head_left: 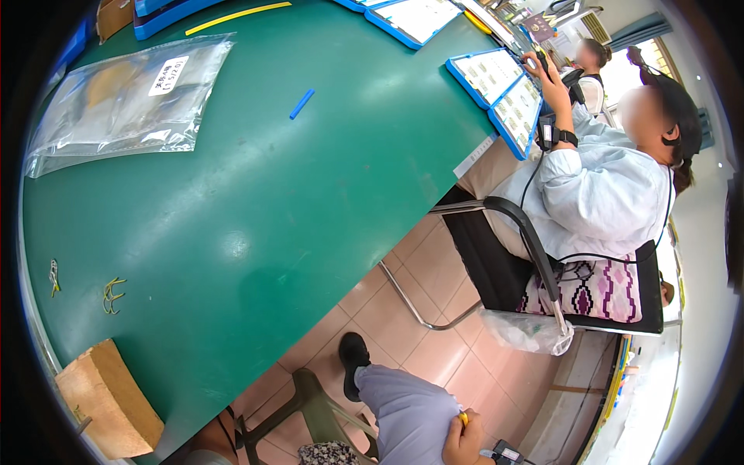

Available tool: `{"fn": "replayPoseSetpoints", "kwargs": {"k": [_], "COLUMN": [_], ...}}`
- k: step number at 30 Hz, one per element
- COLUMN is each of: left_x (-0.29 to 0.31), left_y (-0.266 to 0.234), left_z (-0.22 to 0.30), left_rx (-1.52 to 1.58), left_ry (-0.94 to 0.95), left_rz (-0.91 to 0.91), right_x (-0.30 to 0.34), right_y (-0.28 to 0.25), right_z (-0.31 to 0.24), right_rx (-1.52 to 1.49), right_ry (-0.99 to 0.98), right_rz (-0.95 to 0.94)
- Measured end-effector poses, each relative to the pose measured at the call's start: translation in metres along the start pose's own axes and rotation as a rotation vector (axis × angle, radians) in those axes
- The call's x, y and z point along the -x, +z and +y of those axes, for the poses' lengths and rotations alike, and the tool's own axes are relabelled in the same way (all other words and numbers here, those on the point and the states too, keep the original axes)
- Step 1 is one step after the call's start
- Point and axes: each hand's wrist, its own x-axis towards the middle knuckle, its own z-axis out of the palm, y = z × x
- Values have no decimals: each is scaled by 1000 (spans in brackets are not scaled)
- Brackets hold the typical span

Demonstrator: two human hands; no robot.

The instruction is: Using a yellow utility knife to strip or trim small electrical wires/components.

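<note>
My right hand (463, 443) is at the lower edge, beside a leg in grey trousers (411, 411). Its fingers are closed around a small yellow thing (464, 418), mostly hidden, whose kind I cannot make out. A device is strapped at that wrist. My left hand does not show. On the green table (256, 186) lie a short blue strip (302, 104), a small group of bent yellow-green wire pieces (114, 296) and another small bundle (54, 277) near the left edge. A brown cardboard box (112, 403) stands at the near left corner.
A clear plastic bag (128, 108) with a label lies at the far left, near a yellow strip (236, 17). Blue cases (496, 93) stand open at the far right. A seated co-worker (604, 194) holds a tool there. A chair (496, 271) and a stool (310, 403) occupy the tiled floor.
</note>
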Motion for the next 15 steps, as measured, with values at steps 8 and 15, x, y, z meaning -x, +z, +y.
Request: {"fn": "replayPoseSetpoints", "kwargs": {"k": [8,15], "left_x": [7,37], "left_y": [-9,-28], "left_z": [2,19], "left_rx": [0,10], "left_ry": [11,64], "left_rz": [56,188], "right_x": [1,0], "right_y": [1,-1], "right_z": [3,3], "right_rx": [14,31], "right_ry": [-17,-10], "right_rz": [1,-13]}}
